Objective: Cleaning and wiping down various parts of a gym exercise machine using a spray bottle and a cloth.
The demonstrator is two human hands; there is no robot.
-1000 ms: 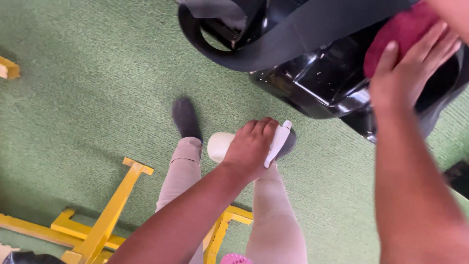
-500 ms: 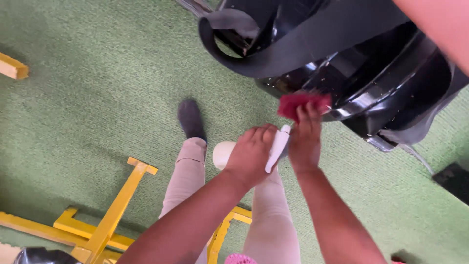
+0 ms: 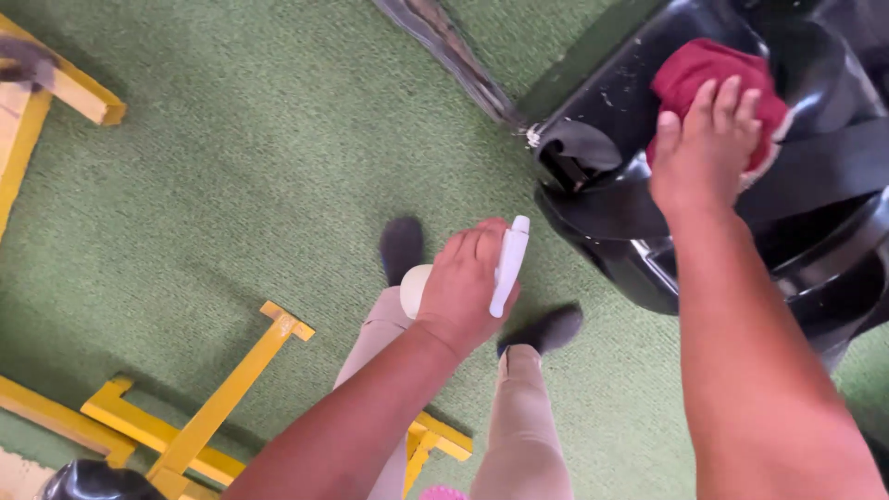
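Note:
My left hand (image 3: 463, 282) grips a white spray bottle (image 3: 507, 264), its nozzle pointing up toward a glossy black moulded plastic object (image 3: 620, 222) at the upper right. My right hand (image 3: 706, 148) presses a dark red cloth (image 3: 694, 74) flat against the top of that black object. A dark grey strap (image 3: 815, 171) crosses the black object just below the cloth. My legs in beige trousers and dark socks (image 3: 403, 248) stand on the green carpet under my left arm.
Green carpet (image 3: 231, 167) covers the floor. A yellow metal frame (image 3: 218, 407) lies at the lower left, and more yellow bars (image 3: 65, 88) show at the upper left. A frayed dark strap (image 3: 454, 56) runs from the top edge to the black object.
My right hand carried the red cloth down near the spray bottle, then back up onto the black object. The view shifted, so the black object now sits further right. My left hand still holds the bottle.

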